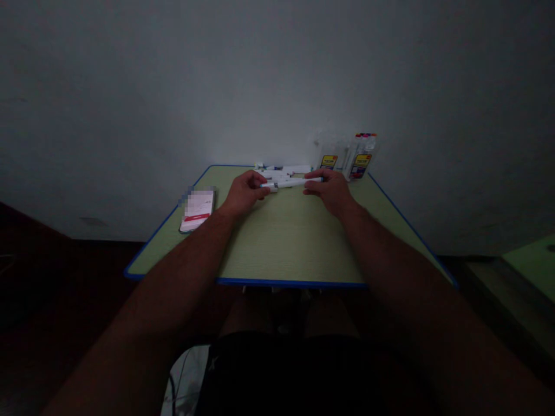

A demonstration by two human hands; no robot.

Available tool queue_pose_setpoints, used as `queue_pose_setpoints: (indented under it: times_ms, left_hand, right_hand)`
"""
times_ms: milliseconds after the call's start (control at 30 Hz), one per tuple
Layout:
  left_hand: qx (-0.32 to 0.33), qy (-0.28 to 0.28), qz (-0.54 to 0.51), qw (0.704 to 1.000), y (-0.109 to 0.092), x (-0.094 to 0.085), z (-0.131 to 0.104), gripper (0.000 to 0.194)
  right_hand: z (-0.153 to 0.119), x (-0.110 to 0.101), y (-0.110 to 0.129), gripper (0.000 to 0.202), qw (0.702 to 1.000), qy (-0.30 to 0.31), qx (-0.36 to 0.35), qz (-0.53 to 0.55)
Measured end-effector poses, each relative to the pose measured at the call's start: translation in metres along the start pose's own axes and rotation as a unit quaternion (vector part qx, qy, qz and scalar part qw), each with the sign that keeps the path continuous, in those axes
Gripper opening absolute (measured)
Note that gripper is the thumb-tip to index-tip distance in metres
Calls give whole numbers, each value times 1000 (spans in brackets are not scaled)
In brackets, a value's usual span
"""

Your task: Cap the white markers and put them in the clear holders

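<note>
A white marker [289,183] lies sideways between my two hands, above the far part of the table. My left hand [246,192] pinches its left end, where a bluish tip and some dark print show. My right hand [330,189] has its fingers closed round the right end, which shows a small bluish tip. Just behind the held marker, several more white markers [277,173] lie on the table close to the wall. Parts of them are hidden by my hands.
A phone with a lit screen [199,209] lies at the table's left. Two clear packets, one [329,162] and another with colourful tops [361,163], stand at the back right by the wall. The pale green table [295,248] has a blue edge.
</note>
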State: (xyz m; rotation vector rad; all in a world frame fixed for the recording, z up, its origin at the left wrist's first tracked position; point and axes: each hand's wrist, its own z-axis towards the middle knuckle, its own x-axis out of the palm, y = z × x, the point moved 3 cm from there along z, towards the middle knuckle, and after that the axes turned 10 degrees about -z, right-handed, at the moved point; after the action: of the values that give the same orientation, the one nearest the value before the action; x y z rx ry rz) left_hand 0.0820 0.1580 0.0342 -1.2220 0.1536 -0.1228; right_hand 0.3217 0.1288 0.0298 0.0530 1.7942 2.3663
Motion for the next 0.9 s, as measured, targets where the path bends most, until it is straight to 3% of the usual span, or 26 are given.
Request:
queue_pose_setpoints:
  times_ms: [900]
  left_hand:
    - [3,6,-6,1000,2,-1,1,23]
  right_hand:
    - [0,1,-1,28,1000,0,1,-17]
